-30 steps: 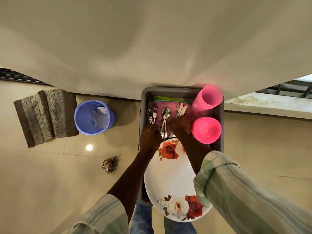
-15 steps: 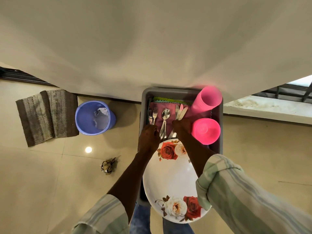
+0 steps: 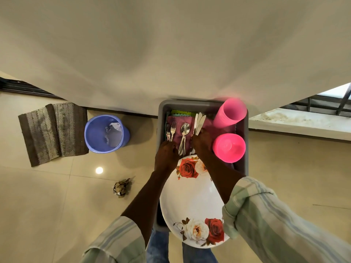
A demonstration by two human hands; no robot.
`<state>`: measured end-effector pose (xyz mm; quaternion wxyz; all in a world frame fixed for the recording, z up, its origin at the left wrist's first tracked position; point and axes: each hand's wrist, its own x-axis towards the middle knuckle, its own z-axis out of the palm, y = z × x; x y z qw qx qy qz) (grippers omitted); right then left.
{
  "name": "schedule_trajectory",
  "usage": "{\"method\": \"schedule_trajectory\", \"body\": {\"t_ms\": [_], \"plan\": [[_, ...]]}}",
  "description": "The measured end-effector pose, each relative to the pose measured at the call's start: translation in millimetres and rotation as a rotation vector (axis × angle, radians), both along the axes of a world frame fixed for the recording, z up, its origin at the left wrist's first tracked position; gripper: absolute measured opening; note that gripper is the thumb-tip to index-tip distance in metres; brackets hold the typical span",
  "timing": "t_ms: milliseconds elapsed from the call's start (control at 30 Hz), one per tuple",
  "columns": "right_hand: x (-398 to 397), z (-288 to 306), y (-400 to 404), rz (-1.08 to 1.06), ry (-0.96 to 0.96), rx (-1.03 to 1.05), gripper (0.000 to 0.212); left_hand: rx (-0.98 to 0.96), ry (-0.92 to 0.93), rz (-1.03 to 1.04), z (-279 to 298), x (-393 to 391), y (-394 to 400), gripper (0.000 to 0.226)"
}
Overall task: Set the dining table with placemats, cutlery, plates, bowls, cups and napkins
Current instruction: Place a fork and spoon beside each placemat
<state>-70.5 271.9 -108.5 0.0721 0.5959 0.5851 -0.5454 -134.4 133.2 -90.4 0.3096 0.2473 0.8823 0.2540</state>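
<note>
A grey bin sits below the edge of the white-clothed table. Inside it lie forks, spoons and knives on a maroon cloth, with green cloth beneath. Two pink cups stand at the bin's right, one tilted and one upright. A white rose-patterned plate leans over the bin's near end. My left hand is curled over the fork handles. My right hand grips the knife handles, the blades lifted and pointing away.
A blue bucket with crumpled paper stands on the tiled floor left of the bin. A brown woven mat lies further left. A crumpled wrapper lies on the floor near my left arm. A ledge and railing are at the right.
The knives have shifted up and away in my right hand. My left hand has stayed on the fork handles.
</note>
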Motion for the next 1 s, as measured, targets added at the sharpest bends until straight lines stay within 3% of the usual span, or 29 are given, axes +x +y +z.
{"method": "schedule_trajectory", "body": {"t_ms": [100, 167, 233, 467, 767, 833, 867, 1000], "plan": [[-3.2, 3.6, -3.5, -0.055, 0.053, 0.181, 0.007, 0.01, -0.005, 0.005, 1.4, 0.6, -0.5, 0.016], [-2.8, 9.1, -6.2, -0.095, 0.064, 0.19, 0.015, 0.017, -0.007, 0.016, 2.2, 1.3, -1.4, 0.016], [-1.3, 9.3, -8.1, -0.135, 0.093, 0.216, 0.003, 0.029, 0.006, 0.017, 3.0, 2.0, -3.1, 0.017], [-21.2, 29.9, 2.6, -0.047, 0.155, 0.222, 0.019, 0.049, 0.042, 0.029, 3.9, 10.0, -10.3, 0.018], [1.6, 81.0, -20.6, -0.08, 0.194, 0.287, 0.017, -0.026, -0.046, 0.08, 52.8, 15.4, -21.3, 0.02], [12.3, 99.8, -29.0, -0.092, 0.186, 0.195, 0.005, 0.002, -0.125, 0.122, 76.6, 16.6, -26.5, 0.018], [18.9, 111.5, -34.6, -0.09, 0.179, 0.124, 0.011, 0.038, -0.211, 0.197, 90.0, 18.4, -29.3, 0.017], [37.5, 149.9, -65.2, 0.076, 0.189, -0.071, 0.019, 0.268, -0.703, 0.646, 129.4, 22.9, -56.1, 0.023]]}}
